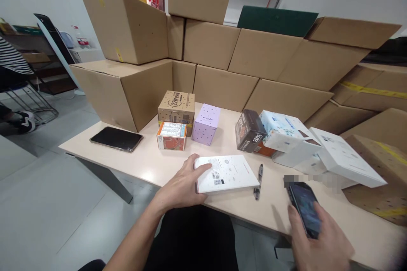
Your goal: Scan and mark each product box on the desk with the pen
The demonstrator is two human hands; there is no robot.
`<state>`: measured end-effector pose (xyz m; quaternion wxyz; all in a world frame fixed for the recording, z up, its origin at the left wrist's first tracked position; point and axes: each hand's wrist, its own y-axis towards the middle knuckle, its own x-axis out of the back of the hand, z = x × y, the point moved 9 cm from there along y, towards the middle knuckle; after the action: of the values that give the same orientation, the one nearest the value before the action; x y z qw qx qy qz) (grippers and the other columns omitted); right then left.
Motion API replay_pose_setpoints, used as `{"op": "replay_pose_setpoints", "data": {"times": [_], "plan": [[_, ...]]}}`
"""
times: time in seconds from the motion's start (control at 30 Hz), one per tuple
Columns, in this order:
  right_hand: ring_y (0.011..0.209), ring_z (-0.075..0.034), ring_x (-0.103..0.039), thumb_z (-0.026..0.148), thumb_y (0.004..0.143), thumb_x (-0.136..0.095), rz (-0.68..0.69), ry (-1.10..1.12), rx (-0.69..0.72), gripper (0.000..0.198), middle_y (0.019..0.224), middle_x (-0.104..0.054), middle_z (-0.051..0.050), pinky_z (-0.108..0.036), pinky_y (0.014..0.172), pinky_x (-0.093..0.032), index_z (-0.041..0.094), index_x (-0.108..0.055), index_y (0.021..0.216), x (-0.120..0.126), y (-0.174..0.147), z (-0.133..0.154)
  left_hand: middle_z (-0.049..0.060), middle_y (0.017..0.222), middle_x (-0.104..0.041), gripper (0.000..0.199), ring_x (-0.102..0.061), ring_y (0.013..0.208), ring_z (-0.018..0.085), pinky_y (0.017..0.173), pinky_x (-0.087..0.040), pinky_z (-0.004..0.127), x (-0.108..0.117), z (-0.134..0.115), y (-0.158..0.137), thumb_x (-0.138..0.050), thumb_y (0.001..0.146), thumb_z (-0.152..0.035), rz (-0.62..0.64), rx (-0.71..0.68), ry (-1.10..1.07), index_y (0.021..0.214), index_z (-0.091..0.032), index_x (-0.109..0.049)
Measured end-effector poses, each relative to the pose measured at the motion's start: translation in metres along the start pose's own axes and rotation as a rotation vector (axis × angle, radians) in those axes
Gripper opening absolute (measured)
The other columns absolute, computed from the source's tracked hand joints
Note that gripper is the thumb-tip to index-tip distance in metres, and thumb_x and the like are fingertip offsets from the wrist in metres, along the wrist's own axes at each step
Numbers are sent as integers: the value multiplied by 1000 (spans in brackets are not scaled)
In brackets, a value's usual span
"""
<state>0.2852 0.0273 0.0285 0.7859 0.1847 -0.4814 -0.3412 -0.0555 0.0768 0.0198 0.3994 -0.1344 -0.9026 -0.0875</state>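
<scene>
My left hand (186, 182) grips the left end of a flat white box (233, 173) printed with small marks and labels, near the table's front edge. In my right hand (318, 237) is a smartphone (305, 209), its screen lit and facing up, above the right part of the table. A black pen (259, 182) lies between the white box and the phone. Beyond the white box stand a small orange-and-white box (172, 136), a brown printed carton (176, 103) and a lilac box (206, 123).
Another phone (116, 139) lies on the table (146, 159) at the left. A dark brown box (250, 130), a blue-and-white box (281, 129) and a white box (346, 154) sit at the right. Stacked cardboard boxes (222, 84) wall the back. A person's shoe (26, 122) shows far left.
</scene>
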Motion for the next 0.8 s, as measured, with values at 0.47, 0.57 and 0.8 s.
{"op": "replay_pose_setpoints", "data": {"times": [0.47, 0.57, 0.8], "plan": [[106, -30, -64, 65, 89, -52, 26, 228, -66, 62, 119, -67, -18, -44, 94, -50, 12, -68, 116, -28, -24, 33, 18, 141, -34, 65, -39, 130, 43, 107, -39, 59, 119, -47, 47, -75, 75, -50, -829, 97, 326, 131, -22, -57], [103, -28, -65, 60, 90, -54, 29, 263, -11, 57, 116, -67, -18, -41, 92, -51, 11, -68, 116, -36, -26, 33, 22, 145, -34, 68, -38, 128, 48, 105, -34, 64, 115, -43, 88, -74, 75, -60, -769, 188, 345, 126, -19, -59], [91, -25, -66, 53, 94, -55, -8, 254, 33, 49, 109, -69, -17, -40, 87, -52, 11, -67, 115, -40, -24, 38, 18, 159, -25, 73, -7, 148, 49, 115, -15, 68, 78, -83, 101, -63, 86, -58, -701, -1, 377, 146, -23, -40]]}}
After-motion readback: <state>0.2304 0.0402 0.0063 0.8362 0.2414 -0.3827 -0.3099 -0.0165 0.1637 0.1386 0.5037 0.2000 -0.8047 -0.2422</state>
